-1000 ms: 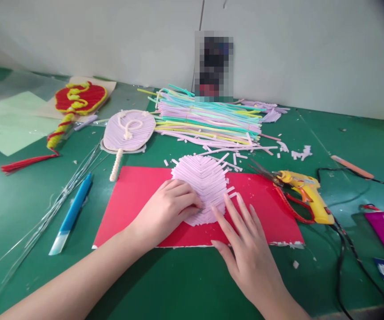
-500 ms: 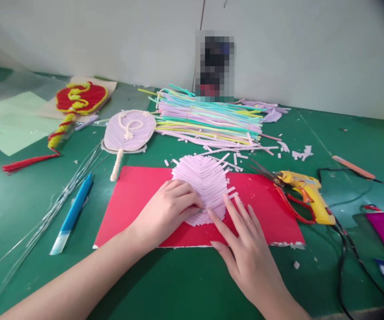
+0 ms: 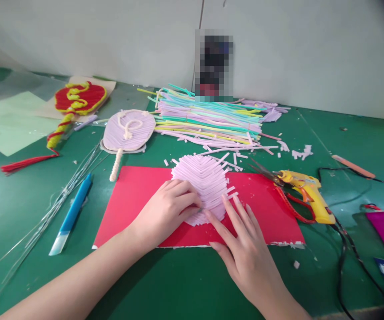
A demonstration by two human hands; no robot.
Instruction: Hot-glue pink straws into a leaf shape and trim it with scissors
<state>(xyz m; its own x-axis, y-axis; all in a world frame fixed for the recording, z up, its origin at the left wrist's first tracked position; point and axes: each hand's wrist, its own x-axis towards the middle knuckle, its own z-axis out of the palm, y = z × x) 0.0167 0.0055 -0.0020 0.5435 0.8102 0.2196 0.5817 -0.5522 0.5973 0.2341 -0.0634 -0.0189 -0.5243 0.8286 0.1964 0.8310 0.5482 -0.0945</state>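
Observation:
A round lilac disc, covered with pipe cleaner pieces laid in a V pattern, lies on a red sheet. Some strip ends stick out past its right edge. My left hand rests over its lower left part, thumb and fingers pinched at the end of a lilac pipe cleaner piece that they mostly hide. At the lower right edge, my right hand is spread, its index fingertip touching the disc close to the left fingertips. Below the V rows, the bottom of the disc shows a smoother lilac surface.
Scissors and a yellow glue gun with its cord lie right. Behind are bundled pipe cleaners and scraps. To the left are a lilac fan, a red fan, thin wires and a blue pen-like tool.
Both hands keep nearly the same place on the disc; the right hand's fingers have shifted very slightly left. Nothing else has visibly moved.

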